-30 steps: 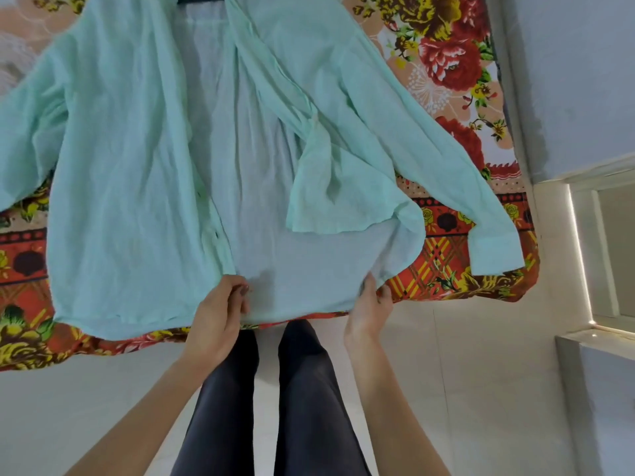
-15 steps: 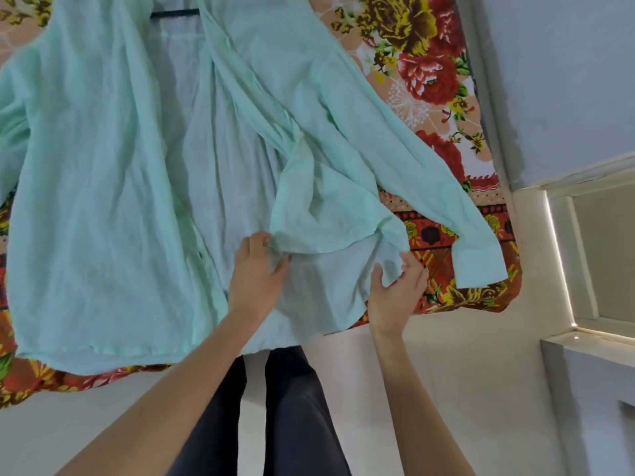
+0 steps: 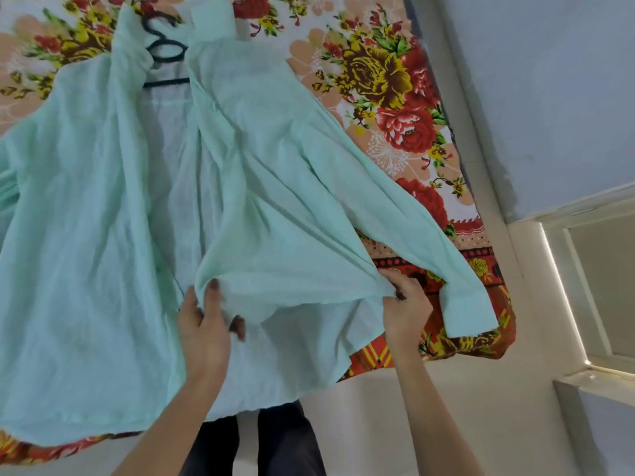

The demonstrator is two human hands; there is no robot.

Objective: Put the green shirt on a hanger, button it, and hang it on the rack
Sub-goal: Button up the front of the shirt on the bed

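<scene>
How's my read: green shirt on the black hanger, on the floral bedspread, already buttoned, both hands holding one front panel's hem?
Not buttoned: the head view shows the green shirt lying open, its front panels apart. The rest holds: black hanger in the collar, floral bedspread beneath, left hand and right hand holding one panel's hem.

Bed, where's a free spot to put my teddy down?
Bare bedsheet shows between the sleeve and the wall, and a smaller patch at the top left above the shirt. The middle is crowded: shirt all over, hanger at its collar, the left hand and right hand gripping its front flap.
</scene>
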